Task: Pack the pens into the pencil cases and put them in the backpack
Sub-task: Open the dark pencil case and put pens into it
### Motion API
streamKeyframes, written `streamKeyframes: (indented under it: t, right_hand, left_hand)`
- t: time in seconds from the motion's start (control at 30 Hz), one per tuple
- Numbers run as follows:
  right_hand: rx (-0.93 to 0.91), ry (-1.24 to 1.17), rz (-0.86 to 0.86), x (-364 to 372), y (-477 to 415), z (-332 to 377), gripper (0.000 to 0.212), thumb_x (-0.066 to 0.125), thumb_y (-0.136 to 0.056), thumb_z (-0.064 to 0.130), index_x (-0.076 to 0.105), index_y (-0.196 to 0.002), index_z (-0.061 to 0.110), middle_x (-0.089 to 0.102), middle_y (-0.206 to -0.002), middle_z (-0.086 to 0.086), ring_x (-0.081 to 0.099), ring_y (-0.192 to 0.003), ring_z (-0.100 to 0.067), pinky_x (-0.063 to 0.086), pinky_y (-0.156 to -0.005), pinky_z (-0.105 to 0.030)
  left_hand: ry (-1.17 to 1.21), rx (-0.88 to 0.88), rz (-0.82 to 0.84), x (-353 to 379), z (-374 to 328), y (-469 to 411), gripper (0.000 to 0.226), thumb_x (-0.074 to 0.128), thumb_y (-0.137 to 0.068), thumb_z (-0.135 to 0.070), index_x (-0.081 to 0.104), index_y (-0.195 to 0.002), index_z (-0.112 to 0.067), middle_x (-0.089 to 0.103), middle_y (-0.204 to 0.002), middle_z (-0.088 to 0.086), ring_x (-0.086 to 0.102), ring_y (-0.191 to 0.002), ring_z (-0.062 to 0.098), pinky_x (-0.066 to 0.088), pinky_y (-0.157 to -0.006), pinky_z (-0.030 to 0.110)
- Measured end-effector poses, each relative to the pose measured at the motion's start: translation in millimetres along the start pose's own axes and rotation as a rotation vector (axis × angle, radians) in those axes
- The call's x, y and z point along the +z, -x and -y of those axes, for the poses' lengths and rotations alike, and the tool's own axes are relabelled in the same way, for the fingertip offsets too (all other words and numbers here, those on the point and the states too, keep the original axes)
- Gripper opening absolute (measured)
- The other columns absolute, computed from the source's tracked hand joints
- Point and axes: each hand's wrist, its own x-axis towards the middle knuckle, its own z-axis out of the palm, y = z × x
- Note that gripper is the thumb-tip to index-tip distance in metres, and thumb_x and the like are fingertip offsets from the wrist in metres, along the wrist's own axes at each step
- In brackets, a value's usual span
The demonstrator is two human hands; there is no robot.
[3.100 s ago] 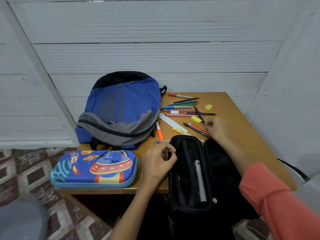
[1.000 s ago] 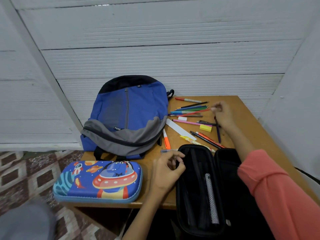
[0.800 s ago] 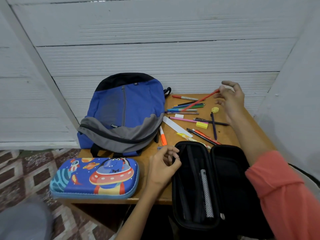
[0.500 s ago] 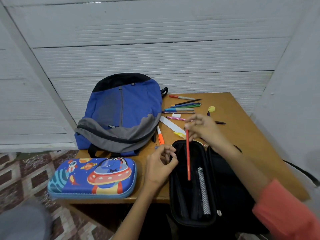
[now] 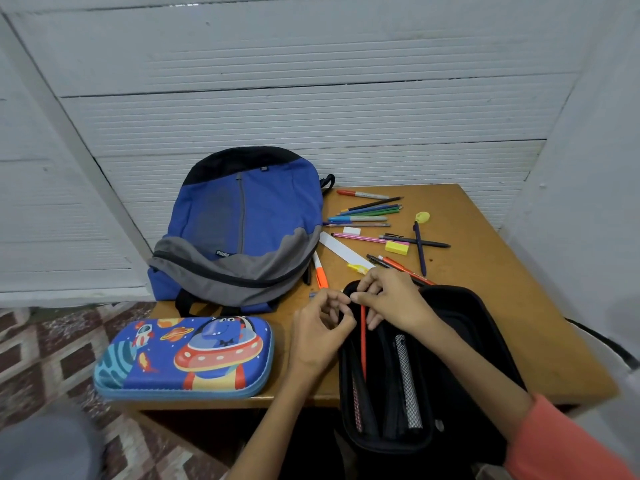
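Right grip (image 5: 391,303) pinches the red pencil (image 5: 363,341), left grip (image 5: 322,327)'s hold is unclear; pushing down may tip the overhanging black pencil case (image 5: 467,323) off the table (image 5: 512,289).

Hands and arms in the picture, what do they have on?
Both are bare: the left hand and right hand show no gloves, rings or watch. The right arm wears a soft coral-orange fabric sleeve, seen at the lower right. The left forearm shows no sleeve.
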Motion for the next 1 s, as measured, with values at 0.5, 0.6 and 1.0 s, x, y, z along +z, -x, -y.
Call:
streamKeyframes:
  t: [0.5,0.6,1.0]
  right_hand:
    - [0.027,0.047,0.028,0,1,-1,0.005,0.064,-0.089,0.004,0.06,-0.09,0.006,0.071,-0.07,-0.015,0.071,-0.059,-0.024,0.06,-0.07,-0.039]
    - [0.078,-0.03,0.081,-2,-4,0,0.006,0.06,-0.092,0.004,0.06,-0.087,0.007,0.071,-0.07,-0.017,0.07,-0.059,-0.03,0.061,-0.066,-0.041]
    - [-0.024,0.618,-0.412,-61,-152,-38,0.022,0.052,-0.092,0.006,0.069,-0.106,0.004,0.065,-0.102,-0.014,0.062,-0.091,-0.031,0.052,-0.073,-0.038]
  left_hand:
    - [0.0,0.002,0.003,-2,-1,1,0.021,0.069,-0.077,-0.001,0.066,-0.084,-0.02,0.065,-0.073,-0.002,0.057,-0.064,0.017,0.045,-0.058,0.019]
    - [-0.008,0.0,-0.002,-1,-1,0,0.02,0.069,-0.077,-0.002,0.066,-0.084,-0.021,0.064,-0.073,-0.004,0.056,-0.062,0.012,0.043,-0.058,0.016]
    - [0.027,0.004,0.005,-1,0,-1,0.021,0.068,-0.079,0.001,0.066,-0.082,-0.02,0.064,-0.074,-0.005,0.056,-0.063,0.015,0.045,-0.059,0.018]
